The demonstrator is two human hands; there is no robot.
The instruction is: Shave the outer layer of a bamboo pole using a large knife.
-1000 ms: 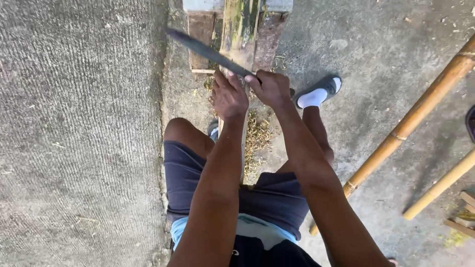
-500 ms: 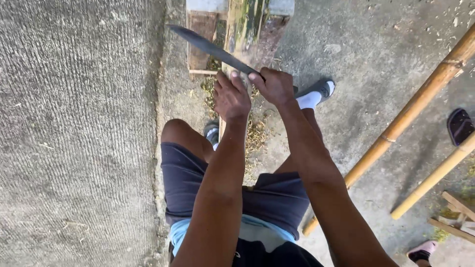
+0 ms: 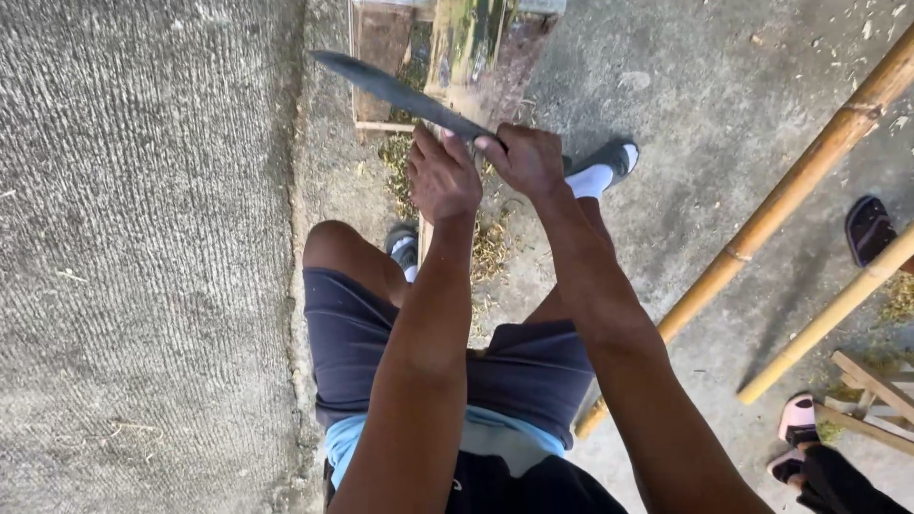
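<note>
My right hand (image 3: 522, 158) grips the handle of a long dark machete (image 3: 395, 92), whose blade points up and to the left. My left hand (image 3: 444, 174) is closed over a narrow bamboo strip (image 3: 426, 235) that runs down between my knees; only a short pale piece shows below the hand. Ahead stands a greenish split bamboo piece (image 3: 471, 52) on a wooden block (image 3: 383, 38). Bamboo shavings (image 3: 490, 249) lie on the ground under my hands.
Two long bamboo poles (image 3: 795, 190) (image 3: 833, 309) lie slanted on the concrete at the right. A dark sandal (image 3: 868, 228) sits beside them. Another person's foot in a pink sandal (image 3: 796, 430) and wooden slats (image 3: 871, 395) are at the lower right. Rough concrete slab (image 3: 143, 257) at left.
Both hands and the machete have stayed together in nearly the same pose; the view has shifted slightly, bringing the pink sandal and slats into sight at the lower right.
</note>
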